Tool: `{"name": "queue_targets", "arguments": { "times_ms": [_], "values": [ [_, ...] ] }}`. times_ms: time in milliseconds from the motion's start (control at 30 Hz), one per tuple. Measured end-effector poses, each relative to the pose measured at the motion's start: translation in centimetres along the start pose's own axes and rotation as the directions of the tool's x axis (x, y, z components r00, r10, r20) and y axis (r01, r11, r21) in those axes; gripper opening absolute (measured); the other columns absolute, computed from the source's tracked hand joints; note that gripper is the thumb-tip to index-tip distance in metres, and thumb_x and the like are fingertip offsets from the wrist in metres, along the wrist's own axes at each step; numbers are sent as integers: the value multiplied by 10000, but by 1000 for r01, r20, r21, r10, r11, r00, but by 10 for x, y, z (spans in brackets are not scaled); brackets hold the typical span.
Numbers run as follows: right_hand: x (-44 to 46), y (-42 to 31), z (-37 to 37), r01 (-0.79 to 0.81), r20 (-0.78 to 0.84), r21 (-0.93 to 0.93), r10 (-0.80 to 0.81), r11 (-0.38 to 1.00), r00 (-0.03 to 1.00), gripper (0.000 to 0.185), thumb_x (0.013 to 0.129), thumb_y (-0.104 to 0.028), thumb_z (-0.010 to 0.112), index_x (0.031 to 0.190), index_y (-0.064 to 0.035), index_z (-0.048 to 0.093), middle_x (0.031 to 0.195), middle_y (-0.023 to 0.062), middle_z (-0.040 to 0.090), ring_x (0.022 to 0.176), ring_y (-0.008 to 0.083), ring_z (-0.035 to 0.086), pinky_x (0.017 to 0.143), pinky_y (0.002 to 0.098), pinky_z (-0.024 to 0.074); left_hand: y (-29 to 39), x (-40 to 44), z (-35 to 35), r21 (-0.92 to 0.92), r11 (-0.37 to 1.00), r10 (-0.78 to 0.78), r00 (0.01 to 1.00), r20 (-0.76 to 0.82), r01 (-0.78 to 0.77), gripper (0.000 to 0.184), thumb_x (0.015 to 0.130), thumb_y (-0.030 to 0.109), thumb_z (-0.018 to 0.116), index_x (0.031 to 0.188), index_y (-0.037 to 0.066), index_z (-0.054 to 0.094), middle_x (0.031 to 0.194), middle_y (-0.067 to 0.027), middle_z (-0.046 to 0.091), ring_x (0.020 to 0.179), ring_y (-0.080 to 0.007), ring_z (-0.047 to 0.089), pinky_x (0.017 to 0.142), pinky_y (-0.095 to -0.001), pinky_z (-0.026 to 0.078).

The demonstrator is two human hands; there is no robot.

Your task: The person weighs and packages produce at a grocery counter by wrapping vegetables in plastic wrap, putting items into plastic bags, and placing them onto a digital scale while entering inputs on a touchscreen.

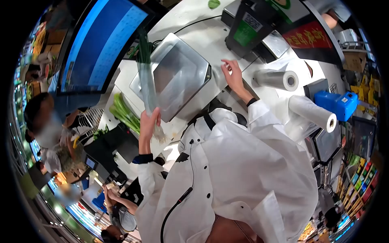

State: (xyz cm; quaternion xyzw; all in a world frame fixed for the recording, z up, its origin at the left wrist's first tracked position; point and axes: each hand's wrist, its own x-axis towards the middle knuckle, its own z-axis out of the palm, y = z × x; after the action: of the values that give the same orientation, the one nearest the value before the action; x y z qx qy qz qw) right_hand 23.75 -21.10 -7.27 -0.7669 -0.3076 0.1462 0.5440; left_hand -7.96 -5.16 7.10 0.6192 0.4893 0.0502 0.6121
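Observation:
My left hand [150,126] is closed around the lower end of a leek [146,83]. Its pale stalk and dark green top point away from me, in front of the monitor, and its roots hang below my fingers. Behind the leek lies a scale with a shiny metal tray [184,75]. My right hand [233,76] hovers to the right of the tray, fingers apart and slightly bent, with nothing in it. Nearest to it on the right is a roll of clear plastic bags [279,79]. Left of my left hand lies a bunch of green celery-like stalks [122,111].
A large monitor [103,46] stands at the upper left. A black device with a QR code [252,24] is beyond my right hand. A second bag roll [313,113] and a blue box [335,104] are at the right. Several people are at the left.

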Motion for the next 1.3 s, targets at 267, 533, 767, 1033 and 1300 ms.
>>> {"name": "queue_targets", "arguments": {
  "times_ms": [267, 533, 767, 1033, 1300],
  "values": [
    [-19, 57, 30, 133, 198, -69, -117, 989, 973, 361, 781, -169, 696, 1115, -85, 589, 965, 97, 544, 882, 284, 554, 760, 363, 462, -15, 1, 27, -46, 992, -115, 993, -22, 114, 291, 918, 302, 604, 762, 66, 534, 597, -2, 503, 484, -77, 451, 456, -232, 351],
    [-10, 51, 45, 193, 151, -126, -173, 973, 973, 318, 781, -138, 675, 1078, -87, 575, 975, 92, 546, 887, 307, 555, 755, 385, 453, -17, 2, 33, 10, 993, -118, 993, -7, 119, 329, 926, 318, 591, 716, 86, 489, 560, 8, 472, 464, -76, 433, 442, -235, 343],
    [-8, 48, 46, 224, 152, -126, -204, 966, 967, 259, 758, -103, 686, 992, -65, 581, 922, 103, 553, 816, 326, 556, 708, 403, 452, -17, 5, 37, -245, 967, -59, 996, 68, 74, 365, 963, 386, 510, 775, 74, 484, 544, 19, 417, 451, -80, 398, 438, -226, 328],
    [-21, 44, 15, 193, 153, -130, -172, 973, 973, 162, 768, -73, 703, 856, -22, 577, 856, 110, 536, 736, 278, 549, 653, 349, 459, -16, 6, 35, -598, 801, 100, 977, 188, 33, 529, 926, 578, 405, 981, 54, 455, 805, 15, 357, 583, -73, 352, 436, -203, 327],
    [-38, -137, -3, -689, 686, 698, 94, 197, 722, 257, 957, -131, 516, 1176, -1, 553, 1130, 38, 559, 1053, 102, 527, 978, 285, 392, -25, 25, 47, -966, 133, 489, 833, 259, 222, 475, 942, 547, 386, 832, 87, 426, 538, 43, 305, 385, -49, 302, 350, -222, 322]
  ]
}}
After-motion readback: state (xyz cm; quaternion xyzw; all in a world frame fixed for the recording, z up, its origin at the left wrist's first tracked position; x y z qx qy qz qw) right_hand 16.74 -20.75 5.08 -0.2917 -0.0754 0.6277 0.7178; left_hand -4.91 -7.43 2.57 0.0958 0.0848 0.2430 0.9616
